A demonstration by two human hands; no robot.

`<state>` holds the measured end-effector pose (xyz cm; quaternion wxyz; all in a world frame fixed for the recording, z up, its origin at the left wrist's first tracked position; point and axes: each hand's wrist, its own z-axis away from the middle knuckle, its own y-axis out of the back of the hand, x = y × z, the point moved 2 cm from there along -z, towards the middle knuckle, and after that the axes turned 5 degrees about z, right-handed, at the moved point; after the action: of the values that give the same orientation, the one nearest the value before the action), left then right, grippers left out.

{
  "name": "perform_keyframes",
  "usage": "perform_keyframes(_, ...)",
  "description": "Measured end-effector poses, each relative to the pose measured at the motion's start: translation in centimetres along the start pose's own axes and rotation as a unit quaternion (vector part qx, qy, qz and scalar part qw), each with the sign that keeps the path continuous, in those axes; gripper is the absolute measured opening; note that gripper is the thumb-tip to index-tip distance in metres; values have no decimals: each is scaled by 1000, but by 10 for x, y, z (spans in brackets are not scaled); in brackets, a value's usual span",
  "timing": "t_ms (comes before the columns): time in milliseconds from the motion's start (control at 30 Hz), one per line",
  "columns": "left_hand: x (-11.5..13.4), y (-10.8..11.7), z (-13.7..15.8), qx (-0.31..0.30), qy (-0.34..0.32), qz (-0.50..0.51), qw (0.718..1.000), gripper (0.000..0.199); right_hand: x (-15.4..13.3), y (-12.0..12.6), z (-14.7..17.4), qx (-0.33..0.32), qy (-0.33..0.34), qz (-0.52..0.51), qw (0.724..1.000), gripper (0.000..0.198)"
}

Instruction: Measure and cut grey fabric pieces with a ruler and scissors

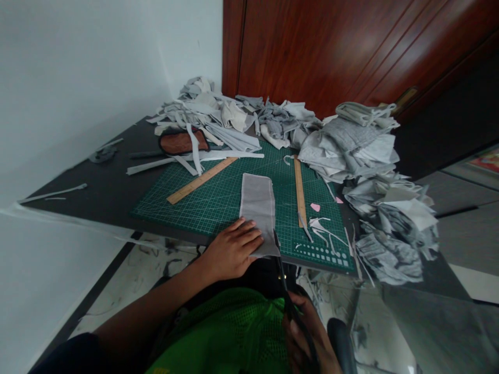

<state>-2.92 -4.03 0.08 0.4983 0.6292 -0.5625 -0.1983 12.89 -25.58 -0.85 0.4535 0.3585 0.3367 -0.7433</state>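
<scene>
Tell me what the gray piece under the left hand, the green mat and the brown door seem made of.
Gray piece: probably fabric, matte, with pale, stitch-like lines along its edges.
Green mat: likely plastic, matte, printed with a white grid.
Door: apparently varnished wood or veneer, glossy, with streaky grain.

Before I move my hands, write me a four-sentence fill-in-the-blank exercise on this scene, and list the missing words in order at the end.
1. The right hand holds a black pair of ____.
2. The left hand rests on a gray rectangular fabric piece, which lies on a ____ gridded cutting mat.
3. The number of straight tan wooden rulers on the mat is ____.
4. The brown oval piece has edging coloured ____.

Missing words: scissors; green; two; black.
</scene>
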Motion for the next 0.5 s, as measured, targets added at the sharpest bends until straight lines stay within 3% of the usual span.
perform_keyframes(100, 0, 1, 0, 15, -11, 4, 1000, 36, -5, -4, -2, 22, -23, -8, 999, 65)
perform_keyframes(333, 1, 3, -2, 28, -14, 3, 999, 36, -13, -21, -6, 40, -6, -8, 999, 67)
perform_keyframes(500, 2, 4, -2, 23, -7, 6, 1000, 36, -8, -17, -3, 27, 1, -9, 1000, 62)
